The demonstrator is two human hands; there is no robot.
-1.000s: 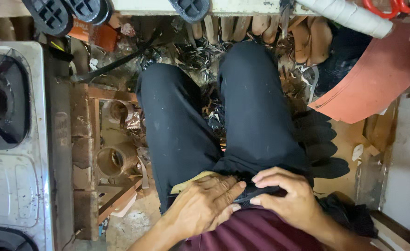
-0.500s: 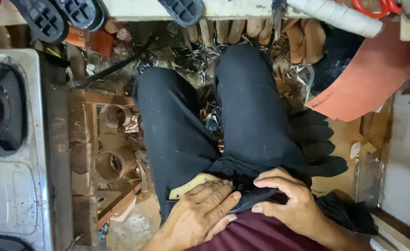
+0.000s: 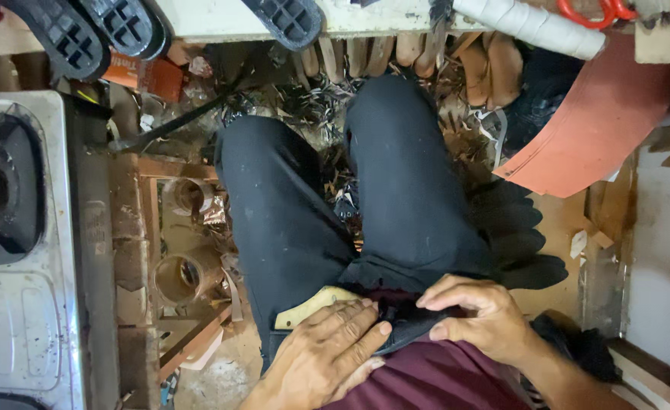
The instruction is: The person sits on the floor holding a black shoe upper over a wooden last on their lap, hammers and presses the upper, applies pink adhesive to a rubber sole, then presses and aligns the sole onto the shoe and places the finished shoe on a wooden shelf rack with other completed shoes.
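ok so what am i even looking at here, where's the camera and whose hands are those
The camera sits on a person's head and looks straight down, so you see their own lap: two legs in black trousers and a dark red shirt. No machine is involved, only two bare hands. The left hand lies flat at the waist, over a pale yellowish flat piece. The right hand pinches dark fabric at the waistband. Around the legs the floor is littered with scraps and shavings. A steel gas stove stands at the picture's left, and a curved orange-red sheet lies at upper right.
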